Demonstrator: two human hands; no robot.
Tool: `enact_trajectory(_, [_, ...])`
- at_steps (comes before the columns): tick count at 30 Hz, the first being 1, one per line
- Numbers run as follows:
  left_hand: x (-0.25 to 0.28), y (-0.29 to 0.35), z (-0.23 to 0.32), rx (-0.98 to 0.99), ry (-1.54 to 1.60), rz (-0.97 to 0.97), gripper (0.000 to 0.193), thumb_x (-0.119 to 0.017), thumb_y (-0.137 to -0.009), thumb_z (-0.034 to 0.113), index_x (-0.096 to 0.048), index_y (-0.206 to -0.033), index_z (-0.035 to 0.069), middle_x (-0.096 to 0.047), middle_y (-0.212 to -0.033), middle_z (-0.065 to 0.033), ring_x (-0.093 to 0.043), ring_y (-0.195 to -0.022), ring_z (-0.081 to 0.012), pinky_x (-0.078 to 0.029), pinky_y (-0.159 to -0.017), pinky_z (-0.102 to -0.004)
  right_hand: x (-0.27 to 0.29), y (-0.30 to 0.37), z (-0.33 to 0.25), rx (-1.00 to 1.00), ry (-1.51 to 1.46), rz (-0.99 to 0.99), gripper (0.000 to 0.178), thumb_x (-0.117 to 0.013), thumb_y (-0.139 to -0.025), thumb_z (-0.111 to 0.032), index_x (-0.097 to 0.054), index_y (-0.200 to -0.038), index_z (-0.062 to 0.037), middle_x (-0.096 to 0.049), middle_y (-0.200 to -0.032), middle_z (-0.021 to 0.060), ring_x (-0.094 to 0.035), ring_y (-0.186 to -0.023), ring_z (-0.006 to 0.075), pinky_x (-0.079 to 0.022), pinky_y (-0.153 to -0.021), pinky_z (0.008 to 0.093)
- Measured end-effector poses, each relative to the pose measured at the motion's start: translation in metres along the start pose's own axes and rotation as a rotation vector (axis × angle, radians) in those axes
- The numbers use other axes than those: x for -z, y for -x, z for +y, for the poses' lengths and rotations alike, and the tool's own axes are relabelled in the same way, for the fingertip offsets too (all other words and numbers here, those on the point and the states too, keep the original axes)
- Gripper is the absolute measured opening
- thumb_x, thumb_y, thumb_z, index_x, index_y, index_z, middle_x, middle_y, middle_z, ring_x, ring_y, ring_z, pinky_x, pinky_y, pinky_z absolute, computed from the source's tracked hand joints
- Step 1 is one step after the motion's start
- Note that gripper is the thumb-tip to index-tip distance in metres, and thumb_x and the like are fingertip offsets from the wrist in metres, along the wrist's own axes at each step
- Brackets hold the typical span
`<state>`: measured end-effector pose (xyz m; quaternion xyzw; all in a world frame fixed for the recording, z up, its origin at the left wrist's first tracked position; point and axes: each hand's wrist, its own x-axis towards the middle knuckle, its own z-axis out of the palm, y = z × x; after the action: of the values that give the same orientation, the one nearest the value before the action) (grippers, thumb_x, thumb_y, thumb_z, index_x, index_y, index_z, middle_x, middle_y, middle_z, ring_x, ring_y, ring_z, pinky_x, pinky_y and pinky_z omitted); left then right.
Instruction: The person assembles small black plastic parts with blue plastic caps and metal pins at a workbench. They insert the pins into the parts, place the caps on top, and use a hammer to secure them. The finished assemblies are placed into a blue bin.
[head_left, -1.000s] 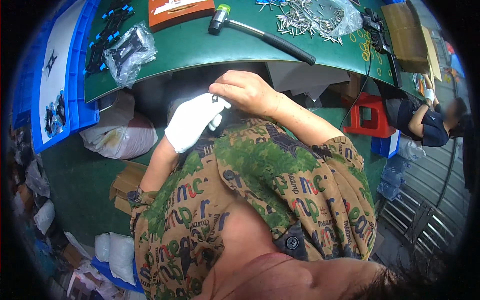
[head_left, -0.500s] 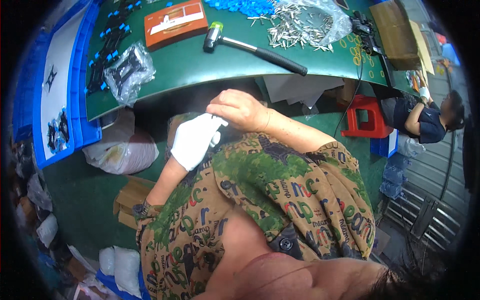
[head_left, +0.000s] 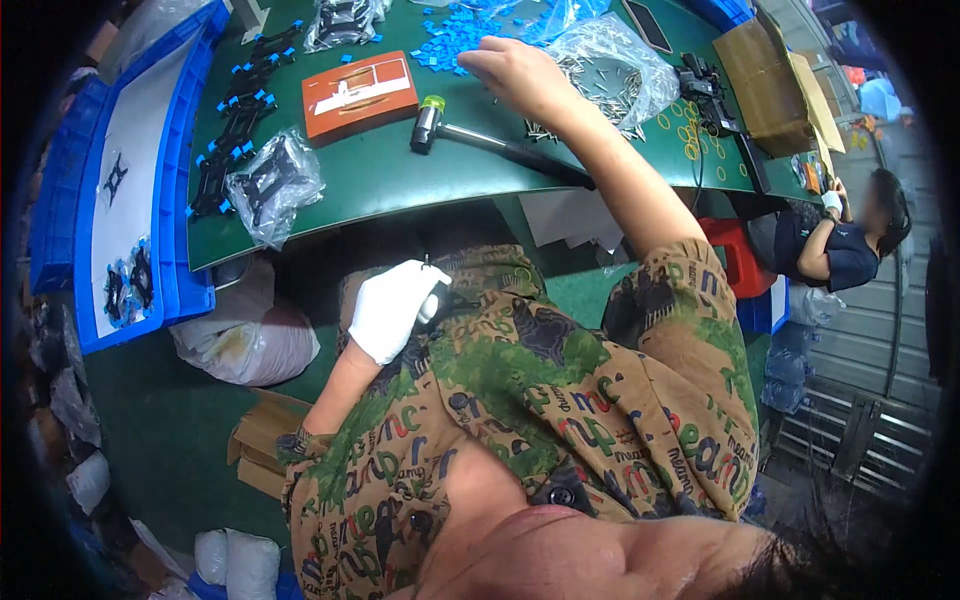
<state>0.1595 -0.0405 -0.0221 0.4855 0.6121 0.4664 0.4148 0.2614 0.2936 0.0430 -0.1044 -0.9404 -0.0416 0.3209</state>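
At twelve o'clock, blue pieces [head_left: 447, 40] lie just beyond the fingertips of the bare right hand [head_left: 530, 85], while at its seven o'clock the gloved left hand [head_left: 390, 308] curls inward, both grips too unclear to tell.

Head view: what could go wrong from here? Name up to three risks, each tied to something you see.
1. The right hand is at the loose blue pieces and could scatter some.
2. Its forearm passes near the hammer, whose handle ends near the front of the table; a bump might knock it off.
3. The gloved left hand seems to pinch a small dark piece away from the table; a slip could drop it.
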Motion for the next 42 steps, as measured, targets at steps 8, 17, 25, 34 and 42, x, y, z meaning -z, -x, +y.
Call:
enact_trajectory(8, [0.004,0.005,-0.007,-0.183,-0.157,0.075,0.026,-0.054,-0.103,0.016,-0.074,-0.095,0.003,-0.060,-0.072,-0.0005,-0.052,-0.060,-0.0053,-0.040,-0.055,-0.0230,-0.022,-0.003,0.008,0.068,0.148,-0.249,0.018,-0.061,-0.093,-0.023,-0.073,-0.104,-0.0160,-0.064,-0.095,0.0087,-0.065,-0.097,0.0294,-0.051,-0.081,0.0451])
enact_trajectory(17, [0.010,0.002,-0.002,-0.136,-0.232,-0.016,0.026,-0.053,-0.102,0.017,-0.074,-0.097,0.003,-0.061,-0.078,-0.0037,-0.053,-0.063,-0.0089,-0.043,-0.060,-0.0251,-0.022,-0.014,0.014,-0.017,0.216,-0.209,0.020,-0.058,-0.097,-0.023,-0.073,-0.109,-0.0187,-0.065,-0.102,0.0083,-0.065,-0.105,0.0283,-0.049,-0.086,0.0463])
enact_trajectory(25, [0.011,0.004,-0.009,-0.157,-0.169,0.021,0.026,-0.054,-0.103,0.017,-0.073,-0.097,0.002,-0.062,-0.076,-0.0010,-0.053,-0.063,-0.0062,-0.042,-0.058,-0.0238,-0.019,-0.010,0.001,-0.005,0.125,-0.272,0.021,-0.063,-0.096,-0.029,-0.073,-0.108,-0.0155,-0.064,-0.098,0.0071,-0.065,-0.098,0.0282,-0.048,-0.082,0.0438])
enact_trajectory(34, [0.011,0.001,-0.010,-0.141,-0.150,-0.041,0.025,-0.053,-0.104,0.017,-0.073,-0.099,0.003,-0.061,-0.073,-0.0008,-0.055,-0.062,-0.0062,-0.043,-0.058,-0.0231,-0.017,-0.015,-0.001,-0.018,0.160,-0.316,0.025,-0.061,-0.096,-0.032,-0.072,-0.111,-0.0154,-0.064,-0.100,0.0070,-0.065,-0.101,0.0280,-0.047,-0.084,0.0453])
enact_trajectory(42, [0.011,0.006,-0.002,-0.047,-0.177,-0.051,0.022,-0.053,-0.103,0.016,-0.072,-0.101,0.005,-0.061,-0.076,-0.0023,-0.055,-0.063,-0.0072,-0.045,-0.061,-0.0232,-0.031,-0.017,0.003,0.022,0.215,-0.351,0.025,-0.065,-0.094,-0.037,-0.072,-0.102,-0.0136,-0.069,-0.098,0.0086,-0.068,-0.098,0.0294,-0.049,-0.080,0.0476])
